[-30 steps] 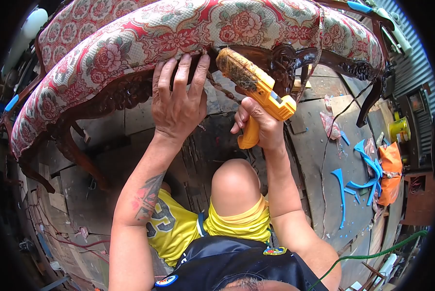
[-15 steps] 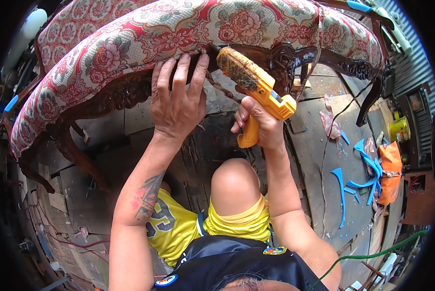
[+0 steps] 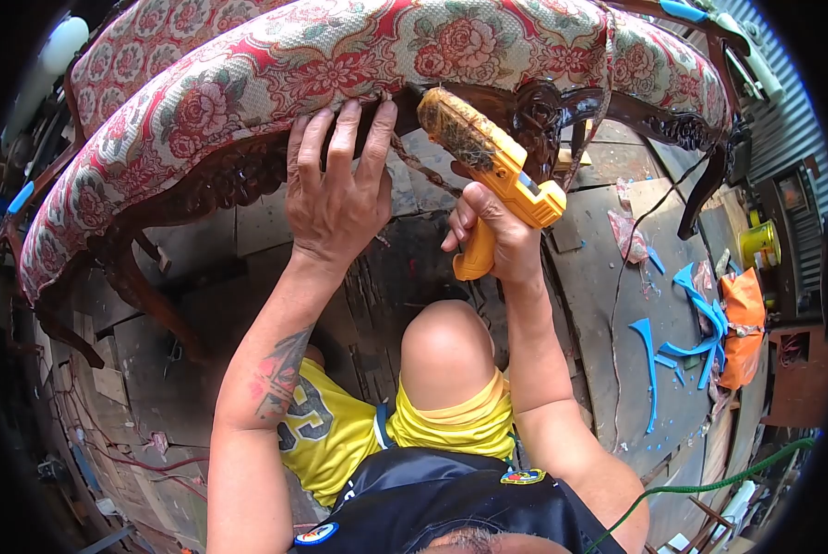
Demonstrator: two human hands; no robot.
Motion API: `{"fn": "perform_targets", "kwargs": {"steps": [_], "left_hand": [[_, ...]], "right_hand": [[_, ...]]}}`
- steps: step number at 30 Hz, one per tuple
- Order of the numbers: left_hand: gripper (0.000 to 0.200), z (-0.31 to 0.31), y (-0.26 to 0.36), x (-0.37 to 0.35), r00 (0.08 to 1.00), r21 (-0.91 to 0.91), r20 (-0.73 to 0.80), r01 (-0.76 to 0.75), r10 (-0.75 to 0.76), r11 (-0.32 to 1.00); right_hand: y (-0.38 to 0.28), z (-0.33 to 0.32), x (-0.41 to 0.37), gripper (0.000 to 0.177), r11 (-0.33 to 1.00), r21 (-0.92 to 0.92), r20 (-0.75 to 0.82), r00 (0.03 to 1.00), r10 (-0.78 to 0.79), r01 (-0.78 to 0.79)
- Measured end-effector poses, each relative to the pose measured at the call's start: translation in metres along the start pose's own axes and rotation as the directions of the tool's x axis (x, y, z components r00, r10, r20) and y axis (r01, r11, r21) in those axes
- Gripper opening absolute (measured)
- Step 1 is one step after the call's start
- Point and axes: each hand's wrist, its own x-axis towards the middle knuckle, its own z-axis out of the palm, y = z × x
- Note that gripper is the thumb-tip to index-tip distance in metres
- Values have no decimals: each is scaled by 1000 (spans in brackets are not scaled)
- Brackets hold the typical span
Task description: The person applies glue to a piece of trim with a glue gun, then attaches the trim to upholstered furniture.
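Note:
My right hand (image 3: 497, 222) is wrapped round the handle of a yellow glue gun (image 3: 474, 134). Stringy brown residue coats its front part, and its tip is close to the lower edge of a floral-upholstered sofa seat (image 3: 340, 65). My left hand (image 3: 340, 180) lies along that edge with its fingers stretched upward and apart, the tips touching where fabric meets the dark carved wood frame (image 3: 239, 175). Its thumb is hidden. A thin braided trim (image 3: 423, 168) hangs from beside the index fingertip and passes behind the glue gun.
Blue offcut strips (image 3: 700, 323) lie on the plank floor at right, beside an orange bag (image 3: 743, 328) and a yellow can (image 3: 758, 246). A dark cord (image 3: 617, 342) runs down from the sofa's right side. A green rope (image 3: 728, 480) crosses the lower right.
The glue gun's tip has shifted slightly to the right, a little away from my left fingertips. My left hand has stayed almost still.

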Motion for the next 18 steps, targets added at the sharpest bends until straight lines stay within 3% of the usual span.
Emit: {"fn": "perform_targets", "kwargs": {"steps": [18], "left_hand": [[60, 1, -1, -1, 1000, -13, -5, -16, 16, 1000]], "right_hand": [[0, -3, 0, 33, 1000, 19, -6, 1000, -10, 10]]}}
